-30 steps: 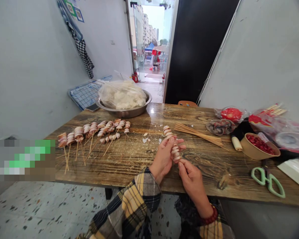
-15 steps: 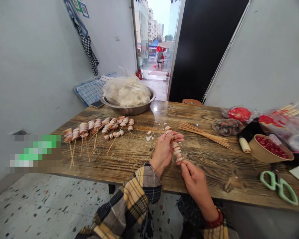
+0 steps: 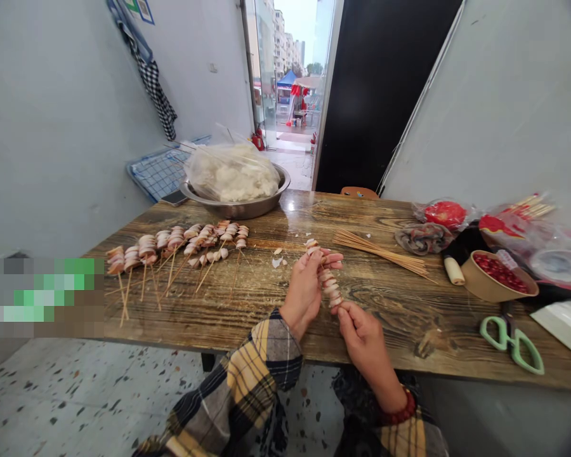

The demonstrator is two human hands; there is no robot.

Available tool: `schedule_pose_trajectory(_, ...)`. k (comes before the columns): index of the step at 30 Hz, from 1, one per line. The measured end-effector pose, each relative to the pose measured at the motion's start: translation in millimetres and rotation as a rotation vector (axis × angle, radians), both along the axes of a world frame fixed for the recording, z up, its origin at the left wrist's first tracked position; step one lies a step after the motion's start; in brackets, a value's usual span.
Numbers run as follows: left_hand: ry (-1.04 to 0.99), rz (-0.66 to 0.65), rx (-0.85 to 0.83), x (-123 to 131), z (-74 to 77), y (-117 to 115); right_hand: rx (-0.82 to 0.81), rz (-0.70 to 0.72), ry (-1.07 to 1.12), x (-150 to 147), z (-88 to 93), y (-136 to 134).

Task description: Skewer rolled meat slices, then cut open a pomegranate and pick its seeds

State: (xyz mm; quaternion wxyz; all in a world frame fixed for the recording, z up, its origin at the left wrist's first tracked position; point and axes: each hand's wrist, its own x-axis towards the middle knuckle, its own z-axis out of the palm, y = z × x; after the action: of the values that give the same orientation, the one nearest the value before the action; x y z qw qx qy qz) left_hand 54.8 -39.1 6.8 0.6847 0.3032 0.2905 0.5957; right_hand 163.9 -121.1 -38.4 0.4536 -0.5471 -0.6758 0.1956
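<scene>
Between my hands is a skewer [image 3: 330, 287] threaded with pale, pink-edged pieces that look like sliced meat. My left hand [image 3: 305, 287] wraps its upper part, thumb and fingers closed round it. At its lower end, the fingertips of my right hand [image 3: 363, 331] pinch it. The skewer slants above the table, and its bare stick is mostly hidden. On the left lie several finished-looking skewers [image 3: 147, 247] of similar pieces, sticks toward me. A bundle of bare bamboo sticks [image 3: 385, 252] rests beyond my hands to the right.
A metal basin [image 3: 238, 208] holding a clear bag of whitish stuff stands at the back of the wooden table [image 3: 266, 317]. To the right are a bowl [image 3: 485, 289] of red berries or beans, green-handled scissors [image 3: 511, 343], plastic packages [image 3: 528, 235] and a crumpled cloth [image 3: 423, 238].
The camera view has turned slightly right, so everything sits a bit further left. Both hands keep their hold on the skewer, with little visible difference.
</scene>
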Motion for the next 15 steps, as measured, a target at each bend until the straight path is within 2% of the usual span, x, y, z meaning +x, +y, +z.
schedule_pose_trajectory(9, 0.039, -0.017, -0.011, 0.2, -1.7, -1.9, 0.027, 0.023, -0.072, -3.5, -5.7, -2.4)
schedule_pose_trajectory(15, 0.052, -0.021, -0.034, 2.4, -3.2, -5.3, -0.004, -0.006, -0.045, -2.4, -1.9, -1.0)
